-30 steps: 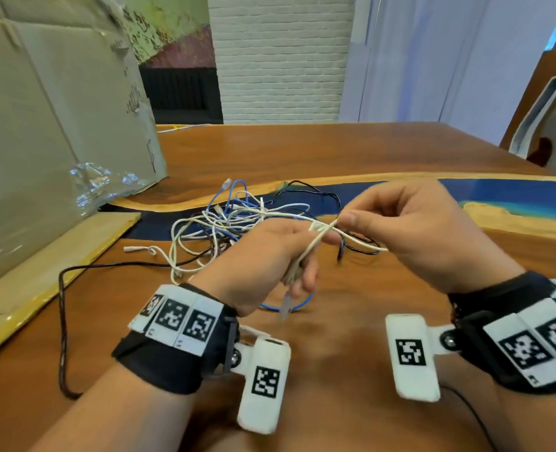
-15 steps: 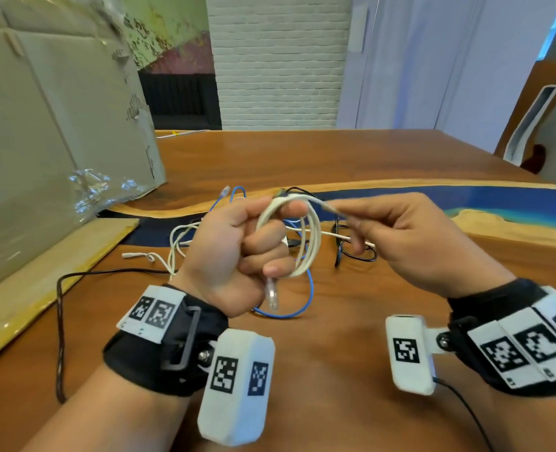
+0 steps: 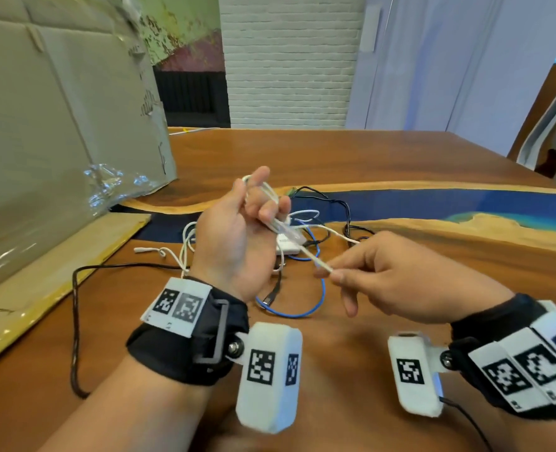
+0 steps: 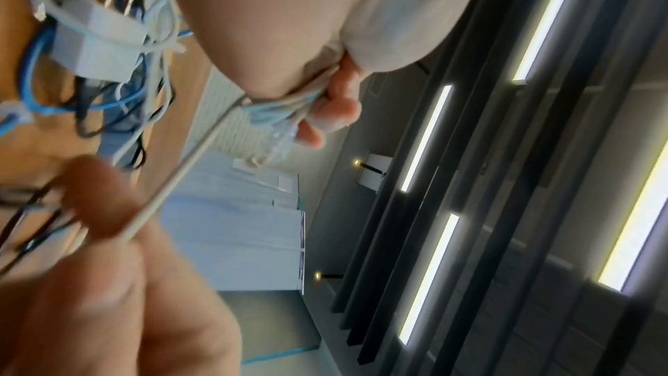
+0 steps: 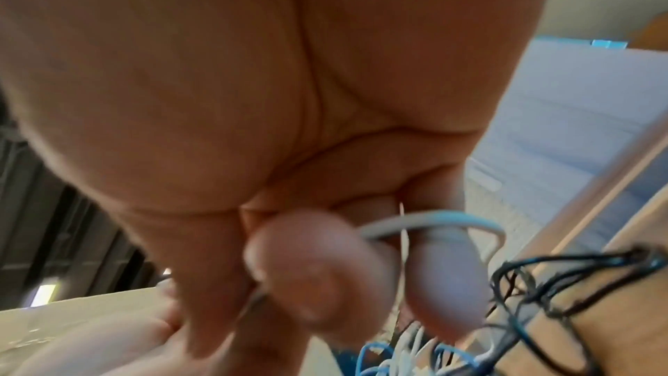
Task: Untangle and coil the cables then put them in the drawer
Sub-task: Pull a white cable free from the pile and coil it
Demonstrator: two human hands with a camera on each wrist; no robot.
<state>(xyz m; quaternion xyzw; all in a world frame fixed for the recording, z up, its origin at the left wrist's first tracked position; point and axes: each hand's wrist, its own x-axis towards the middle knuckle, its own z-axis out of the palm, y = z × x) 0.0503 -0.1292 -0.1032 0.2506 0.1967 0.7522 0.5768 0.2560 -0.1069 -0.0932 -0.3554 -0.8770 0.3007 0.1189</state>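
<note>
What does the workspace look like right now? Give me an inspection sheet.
Surface: wooden table with a blue inlay band.
Job's things: white cable, partly looped in the left hand; no drawer seen.
Clutter: cardboard box at left.
Grippers: left hand grips the loops; right hand pinches the same cable's free run, fingers closed on it.
Cables: blue cable, black cable and a white adapter lie tangled on the table.
Surroundings: white brick wall.

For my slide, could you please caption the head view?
Left hand holds white cable loops while right hand pinches its free run above the tangled cables on the table.
</note>
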